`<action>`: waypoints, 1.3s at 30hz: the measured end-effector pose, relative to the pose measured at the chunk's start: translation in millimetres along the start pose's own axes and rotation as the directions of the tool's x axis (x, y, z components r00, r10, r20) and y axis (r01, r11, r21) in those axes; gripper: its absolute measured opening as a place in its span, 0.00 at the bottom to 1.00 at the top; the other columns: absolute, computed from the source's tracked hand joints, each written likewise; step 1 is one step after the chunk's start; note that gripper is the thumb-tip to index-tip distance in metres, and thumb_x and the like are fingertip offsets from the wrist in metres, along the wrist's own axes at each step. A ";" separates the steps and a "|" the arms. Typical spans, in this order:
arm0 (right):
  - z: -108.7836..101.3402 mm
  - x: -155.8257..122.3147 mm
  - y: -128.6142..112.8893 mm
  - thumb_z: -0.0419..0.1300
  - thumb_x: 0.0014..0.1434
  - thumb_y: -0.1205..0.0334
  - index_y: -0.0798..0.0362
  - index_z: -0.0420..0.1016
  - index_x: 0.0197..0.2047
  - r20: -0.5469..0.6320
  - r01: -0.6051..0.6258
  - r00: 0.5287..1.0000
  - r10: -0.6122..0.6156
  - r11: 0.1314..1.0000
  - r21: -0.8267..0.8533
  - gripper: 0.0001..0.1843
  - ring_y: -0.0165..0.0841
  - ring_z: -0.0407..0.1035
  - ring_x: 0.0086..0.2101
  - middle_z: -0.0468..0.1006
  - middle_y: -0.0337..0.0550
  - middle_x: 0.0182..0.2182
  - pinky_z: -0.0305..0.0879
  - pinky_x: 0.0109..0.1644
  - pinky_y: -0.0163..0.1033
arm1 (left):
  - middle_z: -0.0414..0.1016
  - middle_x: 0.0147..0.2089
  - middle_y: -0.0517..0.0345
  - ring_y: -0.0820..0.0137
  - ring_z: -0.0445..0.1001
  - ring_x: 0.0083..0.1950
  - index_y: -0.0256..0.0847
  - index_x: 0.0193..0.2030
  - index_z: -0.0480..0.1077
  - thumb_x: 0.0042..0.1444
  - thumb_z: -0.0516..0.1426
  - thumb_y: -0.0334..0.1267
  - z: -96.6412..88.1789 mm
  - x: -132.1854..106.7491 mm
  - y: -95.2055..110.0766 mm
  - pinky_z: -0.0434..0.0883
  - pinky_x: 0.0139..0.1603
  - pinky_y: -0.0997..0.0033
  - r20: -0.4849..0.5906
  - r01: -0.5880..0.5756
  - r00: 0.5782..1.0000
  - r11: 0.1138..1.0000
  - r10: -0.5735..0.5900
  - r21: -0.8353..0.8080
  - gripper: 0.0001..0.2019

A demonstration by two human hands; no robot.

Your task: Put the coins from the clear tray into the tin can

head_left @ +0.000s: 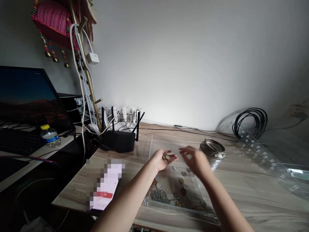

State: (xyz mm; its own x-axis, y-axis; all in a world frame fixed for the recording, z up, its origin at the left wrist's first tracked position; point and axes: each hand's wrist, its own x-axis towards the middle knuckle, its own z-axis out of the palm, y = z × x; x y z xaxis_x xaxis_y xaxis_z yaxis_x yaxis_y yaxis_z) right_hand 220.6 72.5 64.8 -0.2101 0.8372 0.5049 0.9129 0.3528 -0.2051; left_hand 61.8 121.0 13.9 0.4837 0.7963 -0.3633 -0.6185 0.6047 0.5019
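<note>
My left hand [163,160] is turned palm up above a clear plastic tray [177,143], with a few brass-coloured coins [166,157] resting in the cupped palm. Just to its right, my right hand [195,160] has its thumb and fingers drawn together in a pinch. Its fingertips are a little blurred, so I cannot make out what they hold. Many silver coins [163,194] and a few yellowish coins [182,180] lie in the tray below both hands. A metal can [212,149] with a slotted lid and wire clasp stands beside my right hand.
To the left lies a phone [106,190], partly blurred out. Behind it stands a black router [118,140] with cables. A clear plastic panel [270,161] and a black cable coil [251,122] are at the right. A bottle [51,137] stands by the monitor [29,96].
</note>
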 end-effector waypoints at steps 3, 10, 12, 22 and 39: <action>22.1 -2.1 -29.2 0.51 0.53 0.60 0.46 0.71 0.44 0.228 0.167 0.952 -0.205 0.970 0.174 0.15 0.31 0.67 0.34 0.72 0.42 0.40 0.60 0.34 0.33 | 0.65 0.22 0.54 0.75 0.66 0.21 0.32 0.26 0.63 0.50 0.48 0.26 2.8 -0.9 -0.7 0.64 0.21 0.77 -0.023 -0.034 0.999 0.998 0.035 0.046 0.06; 24.7 -1.6 -15.1 0.50 0.52 0.64 0.48 0.74 0.38 0.263 0.134 0.945 -0.194 0.964 0.230 0.13 0.30 0.67 0.31 0.73 0.43 0.35 0.60 0.34 0.33 | 0.66 0.23 0.51 0.72 0.68 0.25 0.28 0.27 0.65 0.49 0.48 0.23 1.5 2.9 -4.8 0.68 0.28 0.74 0.060 -0.003 0.998 0.997 -0.001 0.073 0.06; 24.9 -1.0 -12.1 0.50 0.52 0.65 0.49 0.75 0.36 0.261 0.122 0.948 -0.182 0.965 0.230 0.13 0.30 0.67 0.30 0.74 0.43 0.33 0.60 0.33 0.33 | 0.68 0.25 0.49 0.71 0.70 0.27 0.26 0.29 0.66 0.49 0.47 0.24 -0.1 4.2 -5.2 0.69 0.31 0.72 0.103 0.024 0.994 0.995 -0.034 0.093 0.07; -34.8 6.8 32.1 0.50 0.51 0.56 0.49 0.75 0.38 -0.349 -0.413 0.867 0.355 0.905 -0.106 0.15 0.37 0.67 0.33 0.75 0.47 0.33 0.59 0.32 0.37 | 0.72 0.35 0.38 0.64 0.73 0.40 0.23 0.36 0.65 0.49 0.46 0.19 -2.1 -5.3 -1.8 0.71 0.38 0.74 0.116 -0.035 0.993 0.992 0.020 0.123 0.10; -7.1 3.0 6.3 0.48 0.54 0.57 0.52 0.75 0.38 -0.085 -0.093 0.991 0.103 0.989 0.114 0.16 0.32 0.66 0.29 0.76 0.44 0.30 0.59 0.31 0.34 | 0.55 0.16 0.68 0.86 0.47 0.14 0.33 0.32 0.69 0.43 0.59 0.38 3.2 -12.5 -1.5 0.37 0.14 0.79 0.293 -0.156 0.956 0.796 -0.028 0.585 0.11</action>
State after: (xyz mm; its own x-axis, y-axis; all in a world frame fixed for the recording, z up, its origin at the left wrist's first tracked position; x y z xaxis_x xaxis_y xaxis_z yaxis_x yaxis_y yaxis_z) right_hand 228.3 74.3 71.0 -0.0849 0.8306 0.5504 0.8824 0.3192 -0.3455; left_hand 58.7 110.1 20.2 0.6611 0.7388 -0.1309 -0.2056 0.3461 0.9154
